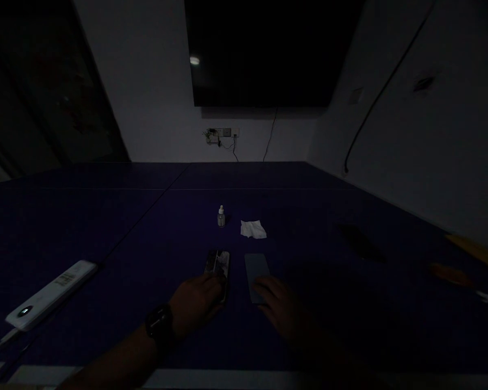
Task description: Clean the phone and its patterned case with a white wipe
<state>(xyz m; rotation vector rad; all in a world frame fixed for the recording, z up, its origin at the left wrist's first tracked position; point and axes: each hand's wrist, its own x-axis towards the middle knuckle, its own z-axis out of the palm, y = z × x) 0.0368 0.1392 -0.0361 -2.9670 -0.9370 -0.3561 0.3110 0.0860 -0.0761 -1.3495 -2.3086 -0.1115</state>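
In the dim head view, my left hand (200, 295), with a dark watch on its wrist, rests on a phone (223, 261) lying on the table. Its fingers are curled over the phone's lower part; the surface looks partly dark, partly pale and crumpled or cracked. My right hand (277, 303) has its fingers bent over the right side of a flat, grey-blue phone-sized slab (257, 266), which lies beside the phone. Beyond them stand a small dropper bottle (221, 218) with a white top and a crumpled white wipe (252, 229).
A long white power bank (52, 295) with a cable lies at left on the purple table (146, 227). Toward the right are a dark flat object (360, 242), an orange item (451, 274) and a yellow item (475, 252). A large screen (268, 54) hangs on the far wall.
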